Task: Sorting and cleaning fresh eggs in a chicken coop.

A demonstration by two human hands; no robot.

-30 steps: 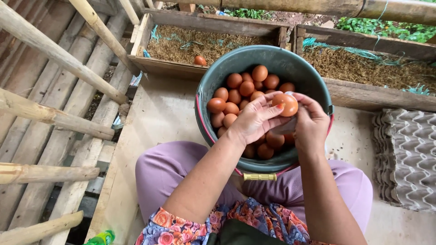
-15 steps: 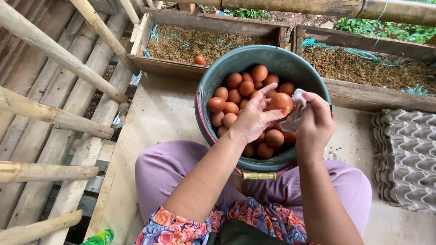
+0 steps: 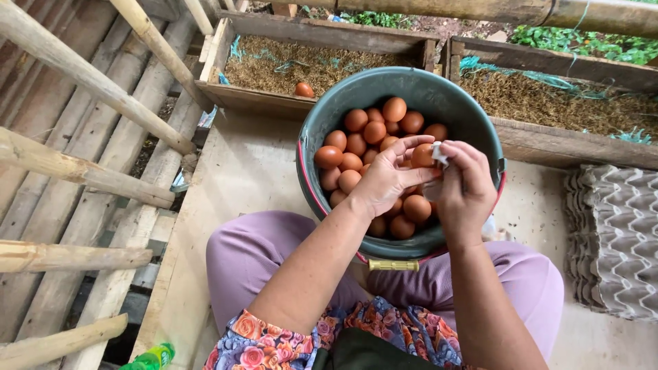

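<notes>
Egg is sitting pinched in the left hand fingers right over the teal bucket of brown eggs, probably steadied so the right hand, fingers bunched on a small white cloth, is wiping its shell.

light: soft, even daylight | shadows: faint | glare: none | focus: sharp | edges: slight wide-angle bending

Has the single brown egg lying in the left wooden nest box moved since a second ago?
No. The single brown egg lies in the same spot on the straw, near the front wall of the left wooden nest box, just beyond the round dark-green plastic bucket.
</notes>
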